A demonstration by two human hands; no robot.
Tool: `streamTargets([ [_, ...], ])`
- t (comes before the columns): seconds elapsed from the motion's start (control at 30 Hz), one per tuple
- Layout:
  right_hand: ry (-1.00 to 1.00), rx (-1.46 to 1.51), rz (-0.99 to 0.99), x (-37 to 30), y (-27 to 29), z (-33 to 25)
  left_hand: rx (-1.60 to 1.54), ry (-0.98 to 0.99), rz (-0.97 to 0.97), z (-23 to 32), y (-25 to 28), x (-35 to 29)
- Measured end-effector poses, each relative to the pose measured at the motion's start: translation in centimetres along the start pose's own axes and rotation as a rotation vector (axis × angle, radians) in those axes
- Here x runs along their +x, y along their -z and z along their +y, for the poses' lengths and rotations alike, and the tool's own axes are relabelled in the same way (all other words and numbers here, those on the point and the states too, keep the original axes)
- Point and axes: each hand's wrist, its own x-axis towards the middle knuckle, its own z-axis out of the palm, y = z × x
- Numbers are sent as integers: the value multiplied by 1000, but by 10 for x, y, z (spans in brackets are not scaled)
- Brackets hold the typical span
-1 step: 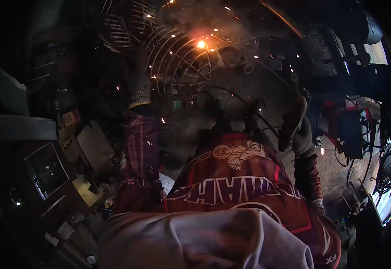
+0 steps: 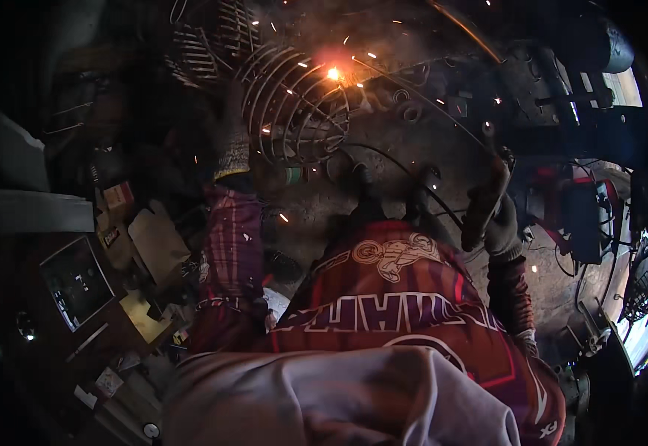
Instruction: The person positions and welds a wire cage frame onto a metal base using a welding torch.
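Note:
My right hand [image 2: 504,232], in a grey glove, is wrapped round a welding electrode holder [image 2: 481,212]. From the holder's head a long thin electrode [image 2: 420,98] runs up and left toward a bright orange glow [image 2: 334,73] with flying sparks. The glow sits at the right edge of a round cage of bent metal rods [image 2: 294,104]. At the cage's left side is my left hand [image 2: 235,152], in a knitted glove with a yellow cuff edge. Its fingers fade into the dark, so their grip cannot be seen.
A black cable [image 2: 391,157] curves across the floor. More rod frames [image 2: 190,56] stand at the far left, and metal rings [image 2: 411,111] lie right of the cage. An opened cardboard box [image 2: 158,241] is at left; a red and dark machine [image 2: 588,215] with cables stands at right.
The sparks fly in different places, and the glow is a little smaller. Both hands, the electrode holder and the cage stay where they were.

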Motion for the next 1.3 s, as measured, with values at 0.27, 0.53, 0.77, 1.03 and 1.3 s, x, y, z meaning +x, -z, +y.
streamTargets([
  [0.27,21,-43,16,-3,9,10,-179,107,-111,-13,-5,17],
  [0.53,25,-70,-25,-9,18,11,-219,184,-148,-14,-7,14],
  [0.77,41,-93,1,-11,15,14,-79,186,-63,0,-5,5],
  [1.03,79,-68,-59,-3,18,18,16,160,38,0,-7,1],
  [1.3,79,-77,-63,-2,19,19,-90,157,-9,-13,-7,3],
])
